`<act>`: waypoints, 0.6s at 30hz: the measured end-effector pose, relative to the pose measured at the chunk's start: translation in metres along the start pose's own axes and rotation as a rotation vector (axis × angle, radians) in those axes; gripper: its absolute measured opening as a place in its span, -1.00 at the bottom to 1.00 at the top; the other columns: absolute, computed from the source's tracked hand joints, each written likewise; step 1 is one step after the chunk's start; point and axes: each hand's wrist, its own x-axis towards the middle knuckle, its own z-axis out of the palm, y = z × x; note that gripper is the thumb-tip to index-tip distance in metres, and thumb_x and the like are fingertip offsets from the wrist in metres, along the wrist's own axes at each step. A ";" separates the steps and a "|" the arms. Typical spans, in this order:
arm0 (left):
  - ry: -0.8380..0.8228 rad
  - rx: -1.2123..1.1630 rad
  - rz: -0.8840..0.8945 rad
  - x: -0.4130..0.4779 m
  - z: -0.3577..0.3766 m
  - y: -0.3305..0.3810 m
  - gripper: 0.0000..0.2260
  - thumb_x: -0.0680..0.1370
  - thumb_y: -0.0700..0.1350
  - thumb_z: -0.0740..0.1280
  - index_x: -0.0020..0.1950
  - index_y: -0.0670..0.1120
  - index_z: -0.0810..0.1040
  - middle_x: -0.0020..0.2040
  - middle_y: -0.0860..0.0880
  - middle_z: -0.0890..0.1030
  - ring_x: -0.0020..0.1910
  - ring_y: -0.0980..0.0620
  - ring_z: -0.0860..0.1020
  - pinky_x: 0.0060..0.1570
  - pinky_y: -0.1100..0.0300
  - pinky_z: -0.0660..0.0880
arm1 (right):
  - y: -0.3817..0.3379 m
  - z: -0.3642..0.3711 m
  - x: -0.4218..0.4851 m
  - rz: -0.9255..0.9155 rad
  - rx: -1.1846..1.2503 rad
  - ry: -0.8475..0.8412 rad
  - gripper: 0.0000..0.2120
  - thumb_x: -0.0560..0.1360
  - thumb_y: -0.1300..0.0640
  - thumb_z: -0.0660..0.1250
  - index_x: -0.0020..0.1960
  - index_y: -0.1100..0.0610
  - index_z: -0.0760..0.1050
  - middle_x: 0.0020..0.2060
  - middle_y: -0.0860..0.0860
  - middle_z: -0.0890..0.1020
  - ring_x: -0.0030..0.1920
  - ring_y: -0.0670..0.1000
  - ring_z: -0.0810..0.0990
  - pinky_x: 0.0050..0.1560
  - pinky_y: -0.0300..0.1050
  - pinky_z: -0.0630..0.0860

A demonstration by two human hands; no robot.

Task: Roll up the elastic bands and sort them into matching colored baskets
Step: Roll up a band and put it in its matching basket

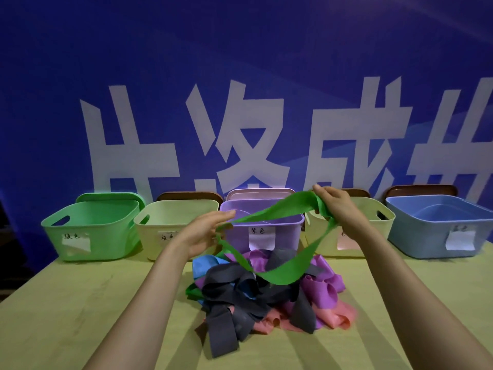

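Note:
A green elastic band (280, 271) hangs stretched as a loop between both hands above the pile. My right hand (336, 206) pinches its upper end, raised in front of the right cream basket (373, 209). My left hand (208, 231) has its fingers nearly straight, with the band's left end running across its fingertips. Below lies a tangled pile of bands (261, 297) in grey, purple, pink, blue and green. Five baskets stand in a row behind: green basket (88, 228), left cream basket (170, 222), purple basket (290, 228), the right cream one, and blue basket (437, 225).
The baskets sit along the far edge of a light wooden table (80, 316), each with a white paper label. Lids lean behind them against a blue banner wall (240, 76) with large white characters. The table drops off at the left edge.

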 end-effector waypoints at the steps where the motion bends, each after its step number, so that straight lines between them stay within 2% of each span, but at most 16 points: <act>1: 0.044 0.032 -0.025 0.001 -0.004 0.000 -0.81 0.50 -0.09 0.41 0.08 -0.07 0.57 -0.07 -0.03 0.56 -0.24 0.05 0.44 -0.19 0.15 0.36 | 0.001 -0.002 -0.001 0.016 -0.040 -0.035 -0.62 0.58 -0.14 0.20 0.02 0.15 0.59 -0.24 0.03 0.59 -0.24 -0.01 0.50 -0.20 -0.18 0.38; 4: 0.066 -0.076 -0.041 0.004 -0.010 0.000 -0.89 0.53 -0.22 0.35 0.04 -0.11 0.54 -0.09 -0.07 0.58 -0.20 0.02 0.51 -0.12 0.07 0.48 | 0.008 -0.005 -0.005 0.051 -0.211 -0.165 -0.61 0.53 -0.11 0.30 -0.06 0.24 0.61 -0.31 0.10 0.55 -0.28 0.03 0.47 -0.26 -0.16 0.36; 6: 0.018 -0.232 -0.004 0.001 -0.007 0.004 -0.87 0.56 -0.23 0.29 0.10 -0.14 0.50 -0.05 -0.11 0.62 -0.22 0.04 0.60 -0.17 0.12 0.57 | 0.013 -0.004 -0.008 0.078 -0.335 -0.251 -0.75 0.50 -0.05 0.37 -0.05 0.14 0.62 -0.24 0.07 0.63 -0.23 0.02 0.54 -0.22 -0.18 0.43; 8: -0.026 -0.298 0.051 -0.002 0.000 0.010 -0.83 0.56 -0.29 0.26 0.14 -0.18 0.50 -0.01 -0.13 0.64 -0.22 0.06 0.65 -0.16 0.18 0.60 | 0.015 0.001 -0.010 0.079 -0.424 -0.325 -0.82 0.51 0.01 0.38 0.01 0.09 0.62 -0.16 0.02 0.64 -0.17 -0.02 0.55 -0.21 -0.25 0.45; 10: -0.084 -0.321 0.099 -0.005 0.010 0.014 -0.79 0.53 -0.37 0.26 0.13 -0.19 0.51 0.02 -0.13 0.65 -0.14 0.04 0.66 -0.12 0.23 0.60 | 0.012 0.008 -0.014 0.092 -0.615 -0.443 -0.78 0.54 0.02 0.34 0.13 0.08 0.60 -0.09 -0.02 0.61 -0.16 -0.09 0.53 -0.22 -0.32 0.42; 12: -0.121 -0.274 0.144 -0.007 0.021 0.017 -0.72 0.49 -0.46 0.25 0.10 -0.16 0.52 0.05 -0.10 0.65 -0.12 0.06 0.62 -0.14 0.29 0.59 | 0.010 0.015 -0.016 0.083 -0.842 -0.568 -0.75 0.56 0.01 0.30 0.20 0.03 0.57 0.04 -0.04 0.63 -0.05 -0.06 0.57 -0.08 -0.27 0.45; 13: -0.130 -0.244 0.169 -0.007 0.026 0.018 -0.69 0.48 -0.49 0.24 0.09 -0.15 0.52 0.05 -0.08 0.64 -0.12 0.07 0.60 -0.17 0.30 0.58 | 0.008 0.019 -0.016 0.051 -0.874 -0.574 -0.75 0.57 0.02 0.28 0.21 0.04 0.57 0.10 -0.04 0.63 0.03 -0.02 0.59 0.02 -0.21 0.47; 15: -0.121 -0.209 0.211 -0.008 0.034 0.020 -0.67 0.48 -0.52 0.22 0.07 -0.16 0.52 0.04 -0.06 0.63 -0.14 0.06 0.56 -0.19 0.29 0.58 | 0.000 0.025 -0.020 -0.062 -0.700 -0.438 -0.77 0.59 0.05 0.26 0.17 0.08 0.58 0.06 -0.06 0.63 0.06 0.01 0.58 0.06 -0.17 0.46; 17: -0.091 -0.181 0.240 -0.008 0.040 0.022 -0.67 0.48 -0.52 0.23 0.09 -0.15 0.52 0.06 -0.03 0.62 -0.16 0.05 0.55 -0.20 0.26 0.59 | -0.013 0.031 -0.028 -0.188 -0.323 -0.315 -0.80 0.58 0.03 0.28 0.10 0.10 0.58 -0.05 -0.08 0.63 0.01 -0.01 0.59 0.02 -0.20 0.47; 18: -0.078 -0.176 0.254 -0.008 0.042 0.024 -0.67 0.48 -0.52 0.23 0.08 -0.15 0.52 0.08 -0.03 0.61 -0.17 0.06 0.56 -0.20 0.26 0.59 | -0.020 0.033 -0.032 -0.228 -0.164 -0.318 -0.79 0.55 0.03 0.31 0.10 0.11 0.56 -0.04 -0.06 0.64 0.02 -0.03 0.61 0.03 -0.21 0.50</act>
